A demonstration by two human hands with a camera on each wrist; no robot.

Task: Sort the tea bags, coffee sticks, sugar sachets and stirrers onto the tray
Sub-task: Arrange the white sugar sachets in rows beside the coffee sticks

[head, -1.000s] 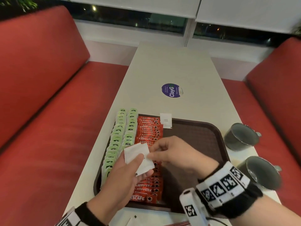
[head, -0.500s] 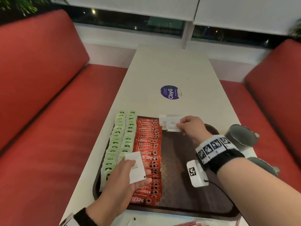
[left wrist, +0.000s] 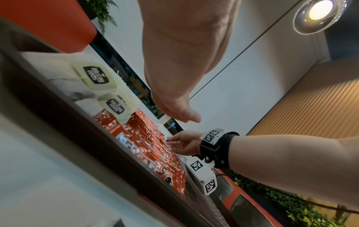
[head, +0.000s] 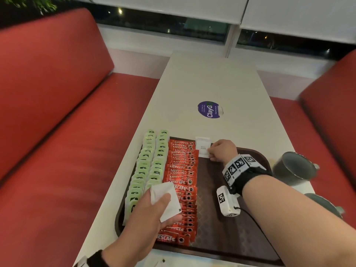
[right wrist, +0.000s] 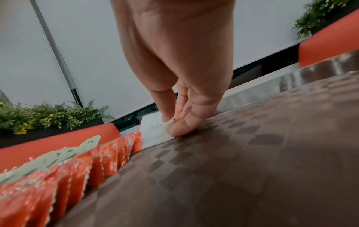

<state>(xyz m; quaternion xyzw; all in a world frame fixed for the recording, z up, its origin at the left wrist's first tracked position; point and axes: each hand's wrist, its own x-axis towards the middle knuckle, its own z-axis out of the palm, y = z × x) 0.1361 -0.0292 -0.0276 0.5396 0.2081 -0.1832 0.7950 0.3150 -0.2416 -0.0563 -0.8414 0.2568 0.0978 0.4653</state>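
Right hand (head: 221,150) sits at the far edge of the brown tray (head: 240,218), centre of the head view, thumb and fingertips (right wrist: 178,127) pinched on the near right corner of a white sugar sachet (head: 202,150) that lies flat just right of the coffee row; a second white sachet (head: 201,139) peeks out from under its far edge. Left hand (head: 148,214) is in the lower left of the frame above the near end of the tray, fingers curled around a small stack of white sugar sachets (head: 167,201), thumb lying across the top one. Red Nescafe coffee sticks (head: 181,182) run in one overlapping column down the left-centre of the tray; two columns of green tea bags (head: 148,166) sit to their left, along the tray's left rim. Right half of the tray shows bare checkered surface. Two dark grey mugs (head: 292,168) stand on the white table (head: 212,83) at the right edge of the frame, beside the tray; the nearer one is mostly hidden behind the right forearm. Purple round ClayG sticker (head: 209,109) on the table beyond the tray.
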